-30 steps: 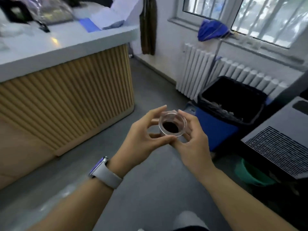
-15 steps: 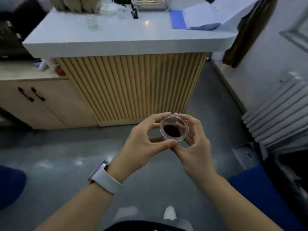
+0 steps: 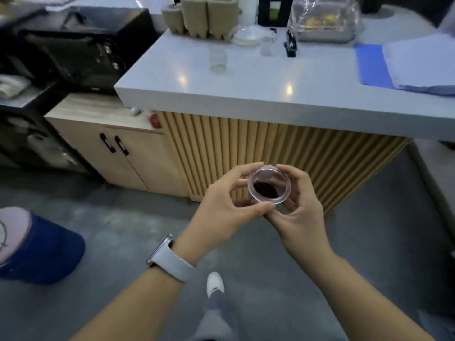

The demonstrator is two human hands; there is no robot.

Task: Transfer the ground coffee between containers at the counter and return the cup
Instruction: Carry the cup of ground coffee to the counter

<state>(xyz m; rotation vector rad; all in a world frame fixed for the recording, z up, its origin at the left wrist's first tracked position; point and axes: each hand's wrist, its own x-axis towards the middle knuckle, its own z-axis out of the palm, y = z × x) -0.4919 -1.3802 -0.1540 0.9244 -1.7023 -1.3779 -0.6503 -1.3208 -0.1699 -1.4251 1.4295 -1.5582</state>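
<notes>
Between both hands, chest-height over the floor: small clear cup [image 3: 269, 185] with a dark patch of ground coffee [image 3: 265, 189] in the bottom. Left hand [image 3: 222, 201] pinches the rim's near-left side, thumb and forefinger closed on it; right hand [image 3: 299, 212] cradles the right side, fingers wrapped round the wall. Both hands clamped on the cup, cup upright, nothing spilled.

Change over the last second: view has swung from the radiator and bin corner round to the desk [image 3: 270, 94], now square ahead and closer. Grip is unchanged. Read: carry leg nearly over, pour not started.

On the desk: clear glass [image 3: 217, 60], smaller clear cup [image 3: 266, 46], cardboard trays [image 3: 199, 16], blue folder [image 3: 371, 66]. Receiving container probably one of the clear ones; too blurred to tell which.
</notes>
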